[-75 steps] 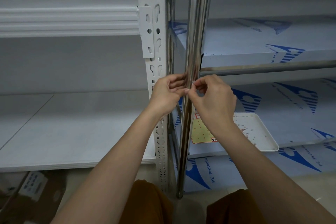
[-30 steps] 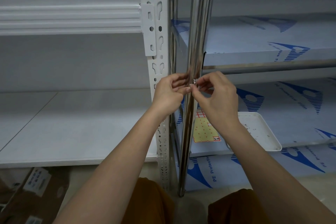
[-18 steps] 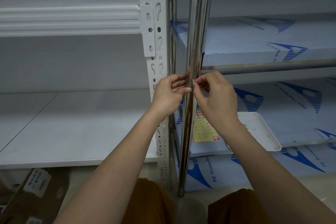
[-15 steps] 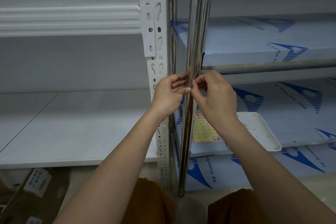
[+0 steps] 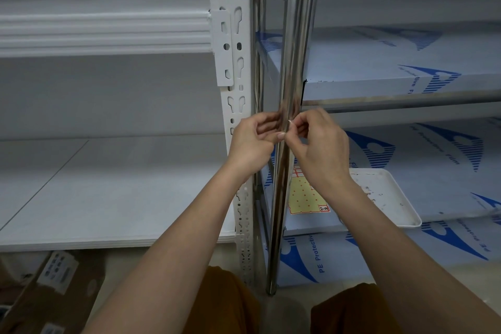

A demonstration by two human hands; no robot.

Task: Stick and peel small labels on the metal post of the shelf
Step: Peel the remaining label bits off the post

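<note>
I can barely make out the label (image 5: pixel 289 121), a tiny pale fleck on the metal post (image 5: pixel 294 62), too small to read its orientation. My right hand (image 5: pixel 320 149) pinches it with curled fingertips; my left hand (image 5: pixel 253 141) curls against the post's left side, thumb touching. The post runs vertically, its top cut off.
</note>
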